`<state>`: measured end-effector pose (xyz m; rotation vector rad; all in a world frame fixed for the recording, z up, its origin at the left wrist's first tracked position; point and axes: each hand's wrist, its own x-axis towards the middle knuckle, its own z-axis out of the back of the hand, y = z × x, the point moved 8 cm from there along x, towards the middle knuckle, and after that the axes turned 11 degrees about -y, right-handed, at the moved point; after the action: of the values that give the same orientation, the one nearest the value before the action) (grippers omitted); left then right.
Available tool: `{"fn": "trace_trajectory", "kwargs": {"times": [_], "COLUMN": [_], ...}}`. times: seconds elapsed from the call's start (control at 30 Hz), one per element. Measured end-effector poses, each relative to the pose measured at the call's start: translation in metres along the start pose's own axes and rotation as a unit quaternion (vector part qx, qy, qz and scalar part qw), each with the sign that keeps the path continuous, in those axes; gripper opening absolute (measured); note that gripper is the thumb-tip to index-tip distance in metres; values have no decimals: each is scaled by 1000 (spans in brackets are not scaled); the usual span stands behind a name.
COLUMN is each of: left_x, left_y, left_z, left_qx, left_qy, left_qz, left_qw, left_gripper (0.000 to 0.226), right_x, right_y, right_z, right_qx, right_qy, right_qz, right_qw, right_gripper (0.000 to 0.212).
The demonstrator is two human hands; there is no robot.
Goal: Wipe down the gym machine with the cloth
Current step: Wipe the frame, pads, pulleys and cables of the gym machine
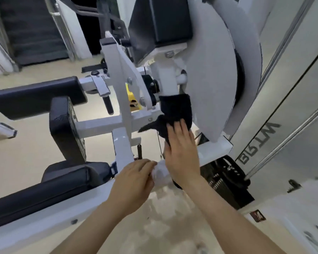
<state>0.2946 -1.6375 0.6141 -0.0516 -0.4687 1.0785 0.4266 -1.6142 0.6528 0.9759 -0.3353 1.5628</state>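
Two hands: right hand presses flat-fingered on the cloth; left hand curls around the gym machine frame.

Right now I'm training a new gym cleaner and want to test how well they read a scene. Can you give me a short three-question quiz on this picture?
1. Multiple choice: the cloth lies against A) a black seat pad, B) the white frame post, C) the floor.
2. True or false: the cloth is white.
3. Fill in: the flat fingers pressing on the cloth belong to the ___ hand.

Key: 1 B. 2 False, it is dark. 3 The right hand.
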Motion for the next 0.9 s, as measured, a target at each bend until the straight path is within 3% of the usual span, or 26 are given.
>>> {"fn": "trace_trajectory", "kwargs": {"times": [0.1, 0.23, 0.3, 0.4, 0.47, 0.57, 0.7, 0.83, 0.9], "left_x": [2, 0, -1, -2, -1, -1, 5, 6, 5], "left_y": [13, 11, 13, 18, 19, 18, 13, -20, -24], "left_z": [3, -2, 0, 4, 5, 1, -3, -18, -23], "left_qx": [-47, 2, -28, -68, -73, -71, -60, -21, -2], "left_qy": [-34, -47, -57, -61, -45, -10, 20, 82, 91], "left_qz": [6, -67, -59, -45, -49, -37, 2, -39, -45], "left_qw": [998, 997, 996, 995, 995, 997, 998, 996, 995], "left_gripper": [34, 33, 37, 49, 54, 55, 54, 59, 57], "right_x": [-44, -61, -56, -57, -56, -58, -65, -79, -80], "right_y": [4, 9, 30, 54, 49, 17, -16, 28, 16], "right_z": [-35, -38, -44, -38, -26, -1, 11, -7, -7], "right_qx": [-137, -150, -111, 48, 122, 92, 51, 175, 228], "right_qy": [153, 168, 183, 155, 163, 148, 78, 100, 159], "right_qz": [66, 46, 29, -26, -45, -3, -118, -179, -209], "right_qw": [976, 973, 976, 986, 978, 985, 989, 963, 938], "right_gripper": [52, 35, 36, 27, 36, 46, 46, 25, 32]}}
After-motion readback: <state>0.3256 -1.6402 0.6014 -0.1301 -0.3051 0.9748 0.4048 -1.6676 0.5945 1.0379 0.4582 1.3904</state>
